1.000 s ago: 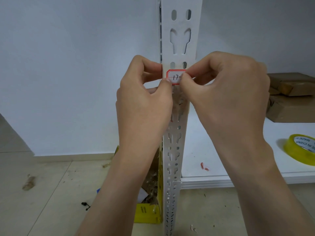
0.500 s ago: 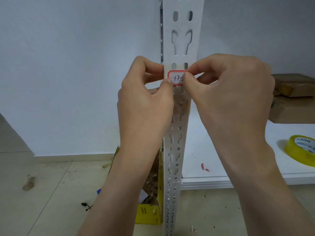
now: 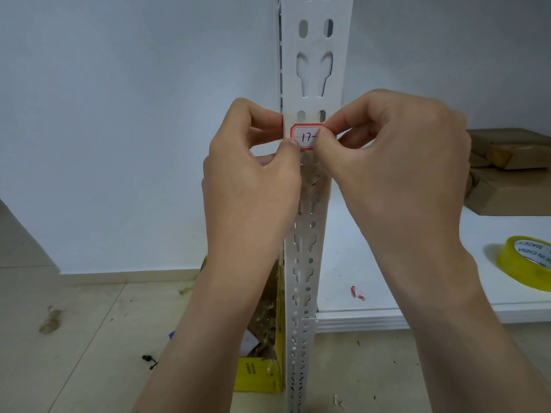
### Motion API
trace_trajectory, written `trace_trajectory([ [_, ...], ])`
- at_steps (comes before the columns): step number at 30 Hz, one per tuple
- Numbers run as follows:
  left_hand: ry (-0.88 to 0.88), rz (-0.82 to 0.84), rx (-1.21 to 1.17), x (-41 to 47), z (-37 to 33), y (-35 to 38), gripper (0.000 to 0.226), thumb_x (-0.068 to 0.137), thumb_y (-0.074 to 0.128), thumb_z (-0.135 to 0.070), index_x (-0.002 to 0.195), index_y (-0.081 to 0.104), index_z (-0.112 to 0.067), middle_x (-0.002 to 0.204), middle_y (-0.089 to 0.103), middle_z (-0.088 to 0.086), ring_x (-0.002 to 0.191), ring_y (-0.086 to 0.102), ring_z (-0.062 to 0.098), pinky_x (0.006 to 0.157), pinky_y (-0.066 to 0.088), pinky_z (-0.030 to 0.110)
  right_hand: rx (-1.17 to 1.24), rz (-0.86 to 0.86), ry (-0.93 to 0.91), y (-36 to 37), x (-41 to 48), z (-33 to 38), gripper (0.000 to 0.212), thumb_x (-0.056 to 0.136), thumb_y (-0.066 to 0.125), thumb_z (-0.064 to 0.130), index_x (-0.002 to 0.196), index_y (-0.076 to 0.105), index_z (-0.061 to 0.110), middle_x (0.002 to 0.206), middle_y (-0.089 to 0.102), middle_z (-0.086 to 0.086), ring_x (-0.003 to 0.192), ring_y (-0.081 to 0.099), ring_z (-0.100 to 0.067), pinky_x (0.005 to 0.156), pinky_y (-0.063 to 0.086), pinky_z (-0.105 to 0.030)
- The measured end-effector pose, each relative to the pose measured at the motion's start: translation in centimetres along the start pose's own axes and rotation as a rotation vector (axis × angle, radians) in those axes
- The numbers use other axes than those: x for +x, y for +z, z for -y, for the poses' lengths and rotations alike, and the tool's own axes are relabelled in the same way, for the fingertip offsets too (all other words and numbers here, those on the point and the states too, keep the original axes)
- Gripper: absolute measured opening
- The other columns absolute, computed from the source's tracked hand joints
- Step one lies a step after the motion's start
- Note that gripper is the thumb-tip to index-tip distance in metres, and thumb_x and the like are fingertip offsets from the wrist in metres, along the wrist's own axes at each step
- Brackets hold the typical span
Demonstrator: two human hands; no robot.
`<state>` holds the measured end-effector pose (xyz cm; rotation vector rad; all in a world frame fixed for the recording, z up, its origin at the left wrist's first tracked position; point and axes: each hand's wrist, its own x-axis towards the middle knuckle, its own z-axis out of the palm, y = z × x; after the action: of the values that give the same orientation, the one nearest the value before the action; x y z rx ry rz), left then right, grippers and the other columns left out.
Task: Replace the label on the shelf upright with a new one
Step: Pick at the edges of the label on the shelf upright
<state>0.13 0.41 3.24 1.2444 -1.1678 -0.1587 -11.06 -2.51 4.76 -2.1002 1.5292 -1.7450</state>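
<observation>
The label (image 3: pixel 305 138) is white with a red edge and black writing. The post (image 3: pixel 316 70) is white, with a pattern of holes all down it. The shelf (image 3: pixel 387 263) is white, with a red scrap (image 3: pixel 356 292) on it. On the right, the tape (image 3: pixel 527 269) is yellow and the far parcels (image 3: pixel 512 186) are brown. The floor box (image 3: pixel 259 377) is yellow.

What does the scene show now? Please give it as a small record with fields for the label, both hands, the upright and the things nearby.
label: white with a red border, "17" written on it, held against the shelf upright
left hand: pinches the label's left end
right hand: pinches the label's right end, hides part of the writing
shelf upright: white, slotted, vertical
shelf board: holds a yellow tape roll, brown cardboard boxes, a small red scrap
floor: yellow box beside the upright's foot
</observation>
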Motion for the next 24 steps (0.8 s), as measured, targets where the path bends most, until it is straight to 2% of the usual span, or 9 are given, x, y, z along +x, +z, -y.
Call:
trace_trajectory([
  [4, 0.0, 0.009, 0.012, 0.05, 0.05, -0.01, 0.024, 0.097, 0.07, -0.021, 0.088, 0.052, -0.034, 0.105, 0.075, -0.018, 0.087, 0.069, -0.012, 0.072, 0.062, 0.029, 0.019, -0.017, -0.011, 0.04, -0.17, -0.01, 0.01, 0.087, 0.071, 0.044, 0.084, 0.074, 0.035, 0.075, 0.072, 0.011, 0.079, 0.068, -0.021, 0.071, 0.056, -0.038],
  [9, 0.003, 0.015, 0.022, 0.05, 0.07, -0.07, 0.027, 0.098, 0.07, -0.022, 0.086, 0.05, -0.037, 0.106, 0.074, -0.018, 0.089, 0.068, -0.013, 0.069, 0.061, 0.023, 0.02, -0.027, -0.017, -0.12, -0.16, -0.04, 0.011, 0.089, 0.073, 0.043, 0.087, 0.076, 0.033, 0.076, 0.073, 0.011, 0.075, 0.069, -0.018, 0.072, 0.056, -0.034],
  [15, 0.002, 0.004, -0.003, -0.05, -0.1, -0.09, 0.026, 0.097, 0.071, -0.021, 0.086, 0.051, -0.035, 0.105, 0.074, -0.017, 0.088, 0.069, -0.012, 0.073, 0.062, 0.031, -0.009, -0.013, 0.014, -0.03, -0.14, 0.23, 0.01, 0.088, 0.07, 0.045, 0.089, 0.075, 0.038, 0.077, 0.073, 0.007, 0.084, 0.068, -0.024, 0.076, 0.055, -0.039],
  [24, 0.011, -0.002, 0.005, -0.21, -0.04, 0.05, 0.025, 0.097, 0.07, -0.021, 0.088, 0.052, -0.035, 0.105, 0.074, -0.017, 0.088, 0.069, -0.012, 0.072, 0.061, 0.029, -0.036, 0.024, 0.025, -0.07, 0.08, 0.32, 0.01, 0.089, 0.069, 0.045, 0.088, 0.073, 0.036, 0.08, 0.072, 0.007, 0.086, 0.068, -0.024, 0.075, 0.054, -0.037],
])
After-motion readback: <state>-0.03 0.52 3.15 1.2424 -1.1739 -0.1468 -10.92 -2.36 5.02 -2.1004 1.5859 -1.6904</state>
